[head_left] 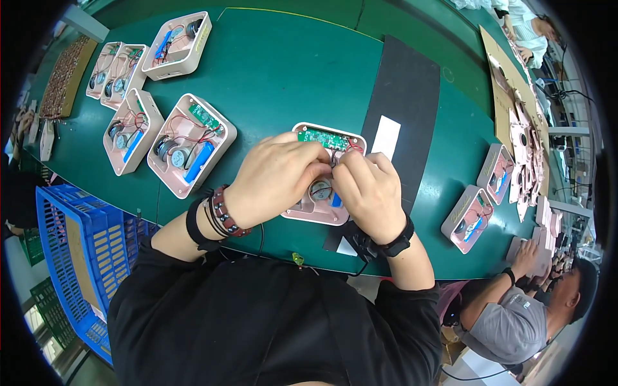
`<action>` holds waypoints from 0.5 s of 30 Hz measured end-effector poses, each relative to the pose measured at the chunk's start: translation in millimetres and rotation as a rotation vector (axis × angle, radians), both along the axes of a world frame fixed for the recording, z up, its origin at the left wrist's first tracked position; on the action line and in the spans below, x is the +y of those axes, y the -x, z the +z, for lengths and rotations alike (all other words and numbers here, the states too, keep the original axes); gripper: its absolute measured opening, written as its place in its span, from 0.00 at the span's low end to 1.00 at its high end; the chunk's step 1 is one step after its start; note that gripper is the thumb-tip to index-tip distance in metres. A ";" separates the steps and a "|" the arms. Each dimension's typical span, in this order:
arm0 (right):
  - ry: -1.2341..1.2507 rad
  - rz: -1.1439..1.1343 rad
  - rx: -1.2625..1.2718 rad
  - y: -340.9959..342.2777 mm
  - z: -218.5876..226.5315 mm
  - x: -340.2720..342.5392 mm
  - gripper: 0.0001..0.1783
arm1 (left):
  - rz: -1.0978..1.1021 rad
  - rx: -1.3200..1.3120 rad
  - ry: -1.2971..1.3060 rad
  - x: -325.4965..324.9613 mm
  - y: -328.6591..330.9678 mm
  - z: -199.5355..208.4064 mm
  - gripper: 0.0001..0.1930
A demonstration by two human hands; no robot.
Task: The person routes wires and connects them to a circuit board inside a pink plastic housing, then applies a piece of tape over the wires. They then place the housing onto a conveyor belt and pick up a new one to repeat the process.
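In front of me lies an open pink plastic housing (299, 214) with its inside facing up. A green circuit board (324, 138) sits along its far end, with red and dark wires (334, 156) running from it. My left hand (280, 174) reaches over the housing's left wall, fingertips pinched at these wires just below the board. From the right, my right hand (368, 190) pinches at the same spot, its fingertips nearly touching the left ones. The exact wire ends are hidden by my fingers. A round silver part (320, 190) and part of a blue battery show below the hands.
Several similar open housings (192, 145) stand at the left on the green table (290, 71). A black mat strip (402, 83) with a white paper (386, 136) lies right of my work. Two more housings (468, 219) sit further right, near a co-worker (508, 315). A blue crate (84, 257) stands lower left.
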State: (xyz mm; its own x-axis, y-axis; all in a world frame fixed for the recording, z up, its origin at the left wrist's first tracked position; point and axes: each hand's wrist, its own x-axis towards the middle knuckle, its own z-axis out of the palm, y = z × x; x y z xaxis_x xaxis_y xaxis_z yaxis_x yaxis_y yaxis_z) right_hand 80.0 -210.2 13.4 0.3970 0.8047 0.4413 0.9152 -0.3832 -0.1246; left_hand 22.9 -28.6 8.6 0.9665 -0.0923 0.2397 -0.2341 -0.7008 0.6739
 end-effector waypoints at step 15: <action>-0.039 0.071 -0.213 0.8 -10.0 -0.4 0.06 | 0.042 0.146 -0.128 -3.9 1.2 9.6 0.08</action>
State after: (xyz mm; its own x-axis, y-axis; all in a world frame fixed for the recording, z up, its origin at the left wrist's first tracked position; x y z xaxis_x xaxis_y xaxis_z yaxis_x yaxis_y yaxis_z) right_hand 79.2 -210.6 3.4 0.2345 0.8080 0.5405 0.9469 -0.3156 0.0610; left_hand 21.6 -32.6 18.3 0.9937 -0.0722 0.0852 -0.1092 -0.7902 0.6031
